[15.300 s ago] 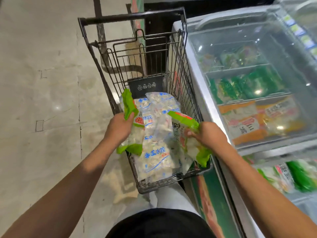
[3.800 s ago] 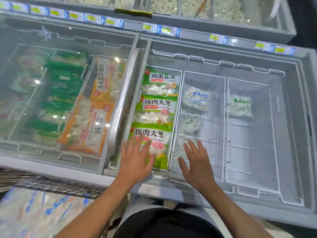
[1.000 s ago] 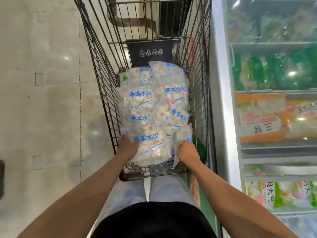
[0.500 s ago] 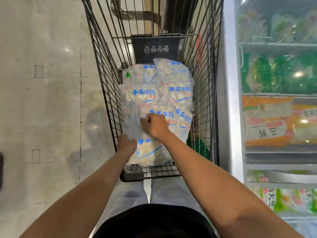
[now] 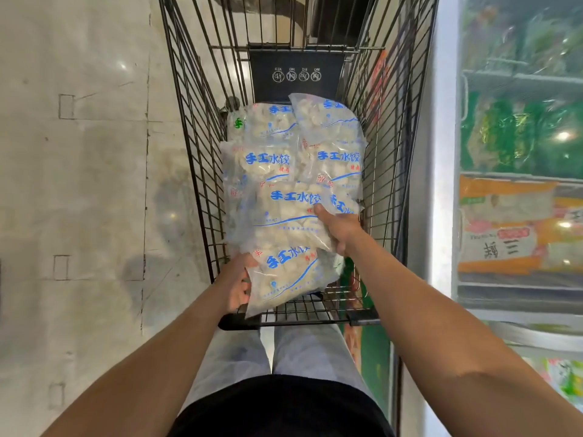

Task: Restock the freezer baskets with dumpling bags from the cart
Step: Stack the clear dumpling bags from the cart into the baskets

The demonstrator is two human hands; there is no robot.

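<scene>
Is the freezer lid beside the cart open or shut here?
Shut over the part in view: the glass lid carries light reflections, and the green and orange bags look hazy beneath it.

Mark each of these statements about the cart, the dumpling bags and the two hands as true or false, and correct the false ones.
1. Each hand grips its own clear dumpling bag. True: the left hand holds the near bag, the right hand the bag above it.
2. The cart is made of solid plastic. False: it is black wire mesh.
3. The lettering on the clear bags is blue. True.
4. The freezer stands to the left of the cart. False: it is on the right.
5. No bags remain deeper in the cart. False: more clear bags lie beyond the held ones.
</scene>
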